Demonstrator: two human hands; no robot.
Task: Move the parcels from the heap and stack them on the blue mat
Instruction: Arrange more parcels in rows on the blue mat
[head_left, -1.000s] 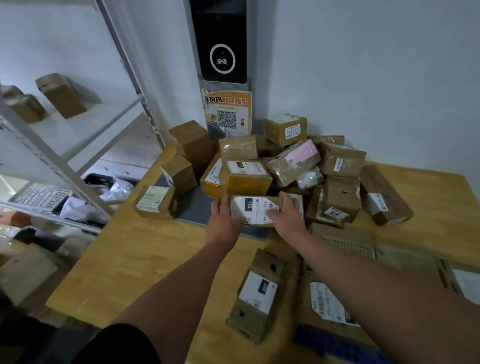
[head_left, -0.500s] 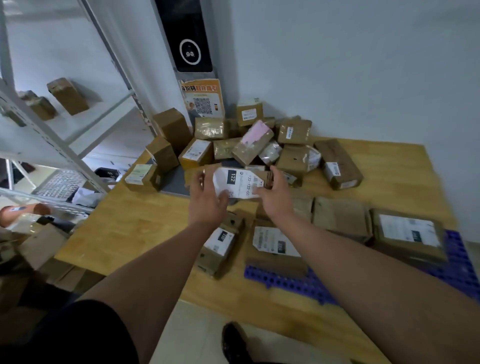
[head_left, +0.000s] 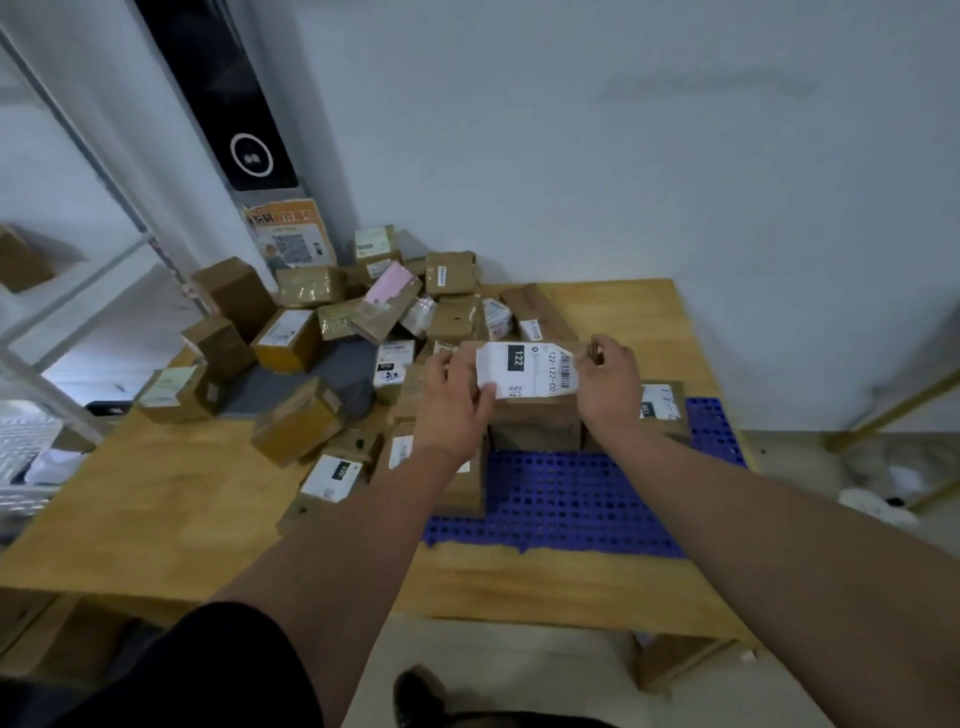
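Over the far edge of the blue mat (head_left: 571, 499), both hands hold one small cardboard parcel (head_left: 524, 371). It is a brown box, and its upper face is almost covered by a white shipping label with a black square reading 122, a barcode and a small QR code. The left hand (head_left: 457, 400) curls round the box's left end, thumb on the label. The right hand (head_left: 610, 387) pinches the right end with bent fingers. It is not clear whether the parcel touches the plain brown box (head_left: 535, 428) directly beneath it. The mat is blue plastic pierced with a grid of round holes, and it lies on a pale wooden table (head_left: 156, 493). Behind and to the left, the heap (head_left: 363, 312) of taped brown cartons sits jumbled against a white wall (head_left: 623, 156), among them a pink-labelled carton (head_left: 392, 288).
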